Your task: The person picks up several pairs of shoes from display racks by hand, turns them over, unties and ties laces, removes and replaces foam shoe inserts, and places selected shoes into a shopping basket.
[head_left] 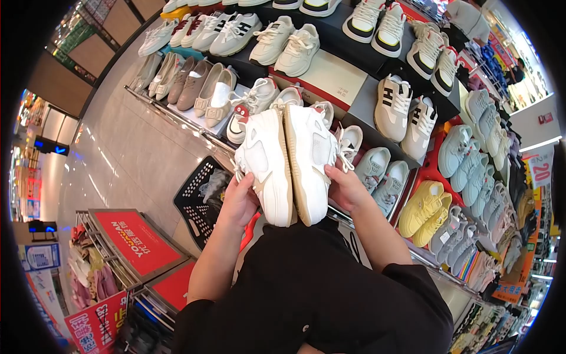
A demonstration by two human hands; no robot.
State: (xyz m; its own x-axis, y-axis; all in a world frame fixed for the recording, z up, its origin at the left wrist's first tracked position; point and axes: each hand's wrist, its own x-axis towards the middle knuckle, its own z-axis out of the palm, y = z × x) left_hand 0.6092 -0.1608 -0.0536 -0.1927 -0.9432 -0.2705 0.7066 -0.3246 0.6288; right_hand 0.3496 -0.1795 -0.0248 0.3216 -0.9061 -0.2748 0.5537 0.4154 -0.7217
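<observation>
A pair of white sneakers is held up in front of my body, their tan soles pressed together. My left hand [240, 197] grips the left sneaker [263, 159], with the thumb on its outer side. The right sneaker [309, 159] is in my right hand [348, 187], whose thumb lies near the laces. Most of the fingers on both hands are hidden behind the shoes. Just beyond them, other sneakers stand on the lower display shelf, partly covered by the held pair.
A black perforated basket [197, 203] sits at the left of my arms. Tiered shelves carry beige sneakers [298, 50], tan flats [191, 85], yellow sneakers [424, 212] and pale green sneakers [372, 168]. A metal rail [177, 118] edges the shelf. Red sign boards [137, 239] stand at lower left.
</observation>
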